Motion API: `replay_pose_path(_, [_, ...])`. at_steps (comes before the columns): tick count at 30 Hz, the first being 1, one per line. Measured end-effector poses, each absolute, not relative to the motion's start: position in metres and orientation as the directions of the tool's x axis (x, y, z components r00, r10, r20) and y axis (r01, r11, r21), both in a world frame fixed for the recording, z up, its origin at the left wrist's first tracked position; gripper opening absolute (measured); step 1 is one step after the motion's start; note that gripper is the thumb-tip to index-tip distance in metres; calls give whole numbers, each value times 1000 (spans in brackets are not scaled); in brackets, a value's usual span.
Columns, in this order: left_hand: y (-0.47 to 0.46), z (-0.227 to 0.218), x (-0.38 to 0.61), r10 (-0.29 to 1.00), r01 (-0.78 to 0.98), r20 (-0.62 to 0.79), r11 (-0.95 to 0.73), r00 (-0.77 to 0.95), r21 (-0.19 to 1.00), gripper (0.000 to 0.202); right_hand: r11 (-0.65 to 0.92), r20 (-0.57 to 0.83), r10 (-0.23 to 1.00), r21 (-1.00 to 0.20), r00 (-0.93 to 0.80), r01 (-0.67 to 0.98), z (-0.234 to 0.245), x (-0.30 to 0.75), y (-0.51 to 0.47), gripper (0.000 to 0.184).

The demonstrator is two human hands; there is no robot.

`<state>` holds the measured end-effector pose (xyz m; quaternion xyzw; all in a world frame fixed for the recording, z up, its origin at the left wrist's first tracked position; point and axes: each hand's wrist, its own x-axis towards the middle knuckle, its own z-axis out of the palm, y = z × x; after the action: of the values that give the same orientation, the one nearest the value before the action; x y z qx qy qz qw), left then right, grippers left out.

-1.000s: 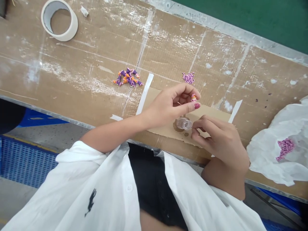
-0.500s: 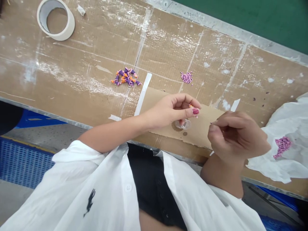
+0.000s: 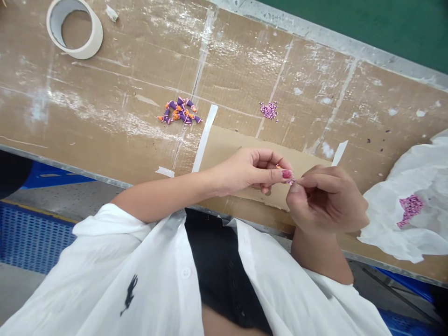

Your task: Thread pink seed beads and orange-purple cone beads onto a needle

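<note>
My left hand (image 3: 257,170) is closed in a pinch over the brown cardboard sheet (image 3: 227,142). Between its thumb and forefinger is a small figurine (image 3: 278,166), mostly covered; orange shows above the thumb and a bit of purple at the tip. My right hand (image 3: 327,198) is also closed, thumb against forefinger, with its fingertips right at the figurine. Whatever it pinches is too small to name. Beyond the hands lie a cluster of purple and orange figurines (image 3: 180,112) and a little heap of pink-purple pieces (image 3: 269,110).
A roll of masking tape (image 3: 96,35) lies at the far left near a white scrap (image 3: 112,14). On the right, crumpled white paper (image 3: 388,233) carries more pink-purple pieces (image 3: 410,210). Tape strips (image 3: 205,140) edge the cardboard sheet. The table's metal edge (image 3: 315,44) runs along the back.
My right hand has moved left until its fingertips meet the figurine in my left hand. The left hand is slightly lower, and the clear round dish below it is now hidden.
</note>
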<state>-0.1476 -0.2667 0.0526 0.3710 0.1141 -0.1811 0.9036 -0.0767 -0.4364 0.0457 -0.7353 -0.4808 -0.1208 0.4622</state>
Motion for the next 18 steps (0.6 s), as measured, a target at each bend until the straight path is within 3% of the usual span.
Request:
replay_pose_path(8, [-265, 49, -147, -194, 381, -333, 582, 923, 718, 47, -97, 626, 649, -496, 433, 863, 51, -78, -435, 28])
replay_pose_path(18, [-265, 50, -146, -209, 413, -361, 570, 909, 710, 49, -89, 609, 681, -481, 406, 872, 51, -78, -438, 29])
